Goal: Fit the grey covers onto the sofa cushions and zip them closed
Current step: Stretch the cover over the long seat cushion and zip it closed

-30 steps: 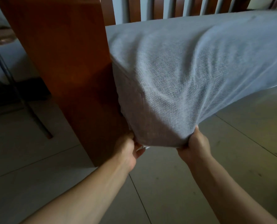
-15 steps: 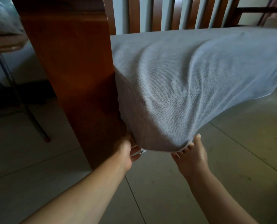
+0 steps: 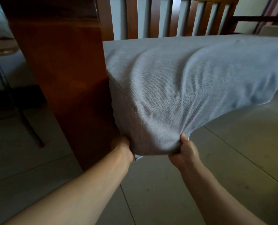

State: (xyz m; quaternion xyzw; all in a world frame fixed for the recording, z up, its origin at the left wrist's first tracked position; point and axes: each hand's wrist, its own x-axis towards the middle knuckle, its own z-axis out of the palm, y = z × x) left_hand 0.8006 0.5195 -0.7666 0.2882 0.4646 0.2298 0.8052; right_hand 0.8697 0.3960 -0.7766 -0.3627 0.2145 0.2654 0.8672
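Head view: my right hand [image 3: 186, 151] clamps the grey cover [image 3: 175, 88] at the cushion's corner; my left hand [image 3: 123, 148] seemingly grips it beside the wooden armrest [image 3: 62, 70].

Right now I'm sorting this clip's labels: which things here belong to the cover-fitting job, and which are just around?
Part of the job:
grey cover, stretched over the cushion
left hand, gripping its lower corner
right hand, gripping its lower edge

Just around:
wooden sofa arm
slatted sofa back
metal-legged table
tiled floor
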